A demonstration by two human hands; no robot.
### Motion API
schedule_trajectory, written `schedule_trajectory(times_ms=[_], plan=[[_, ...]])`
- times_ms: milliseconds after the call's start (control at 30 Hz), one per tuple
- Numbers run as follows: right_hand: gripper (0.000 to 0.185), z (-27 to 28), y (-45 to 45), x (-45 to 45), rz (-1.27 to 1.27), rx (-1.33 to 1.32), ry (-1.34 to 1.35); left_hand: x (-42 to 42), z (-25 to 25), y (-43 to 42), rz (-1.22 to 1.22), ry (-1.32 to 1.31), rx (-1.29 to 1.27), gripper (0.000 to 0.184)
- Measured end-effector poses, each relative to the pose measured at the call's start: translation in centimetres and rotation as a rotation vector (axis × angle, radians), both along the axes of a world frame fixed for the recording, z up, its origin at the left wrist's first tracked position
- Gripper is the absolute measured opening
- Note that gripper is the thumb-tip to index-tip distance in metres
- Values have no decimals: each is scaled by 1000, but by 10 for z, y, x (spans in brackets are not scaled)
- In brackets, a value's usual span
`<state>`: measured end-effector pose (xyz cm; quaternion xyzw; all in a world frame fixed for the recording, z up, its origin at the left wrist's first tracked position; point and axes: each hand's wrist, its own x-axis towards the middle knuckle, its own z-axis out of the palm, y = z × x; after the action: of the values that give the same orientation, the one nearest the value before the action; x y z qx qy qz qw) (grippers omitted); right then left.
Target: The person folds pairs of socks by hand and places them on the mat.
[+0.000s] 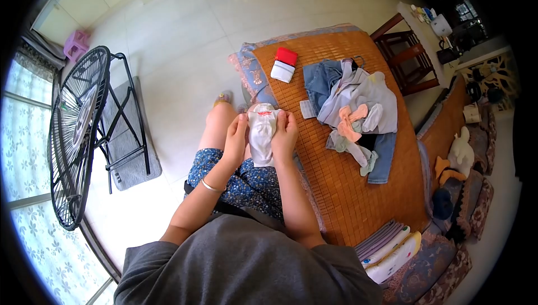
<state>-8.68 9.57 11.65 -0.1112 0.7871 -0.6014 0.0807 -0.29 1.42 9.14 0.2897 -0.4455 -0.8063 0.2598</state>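
A small white cloth item (pixel 261 137) with a red mark near its top edge is stretched upright between my hands, above my lap. My left hand (pixel 236 137) pinches its left upper edge, and a bangle circles that wrist. On the opposite edge, my right hand (pixel 284 134) grips the cloth with thumb and fingers. Right of my hands, a loose pile of clothes (pixel 358 95) lies on the brown mat (pixel 336 184), with blue denim, grey and peach pieces. A folded red cloth (pixel 286 56) and a folded white cloth (pixel 282 72) lie near the mat's far left corner.
A black round chair (pixel 78 137) and a black folding frame on a grey mat (pixel 126 137) stand at left. Folded clothes (pixel 386 243) lie at the mat's near end. Cushions and a plush toy (pixel 460 153) are at right, a wooden chair (pixel 404 55) beyond.
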Motion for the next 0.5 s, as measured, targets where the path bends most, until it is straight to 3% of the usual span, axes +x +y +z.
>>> schedule_trajectory(times_ms=[67, 133, 200, 267, 300, 400, 500], plan=[[32, -13, -1, -8, 1, -91, -120, 7, 20, 8, -81, 31, 332, 28], [32, -22, 0, -13, 11, -65, -106, 8, 22, 12, -60, -13, 334, 27], [33, -20, 5, -14, 19, -35, -91, 9, 10, 10, -123, -46, -35, 28], [34, -6, 9, -13, 21, -574, -728, 5, 2, 8, -81, -79, -70, 30], [38, -5, 17, -12, 95, -543, -816, 1, 2, 9, 18, -134, -79, 31], [36, -3, 22, -3, 139, -486, -882, -5, 5, 9, 128, -172, -69, 32], [24, -12, 21, 4, 205, -513, -702, -7, 3, 10, 140, -157, -92, 33]])
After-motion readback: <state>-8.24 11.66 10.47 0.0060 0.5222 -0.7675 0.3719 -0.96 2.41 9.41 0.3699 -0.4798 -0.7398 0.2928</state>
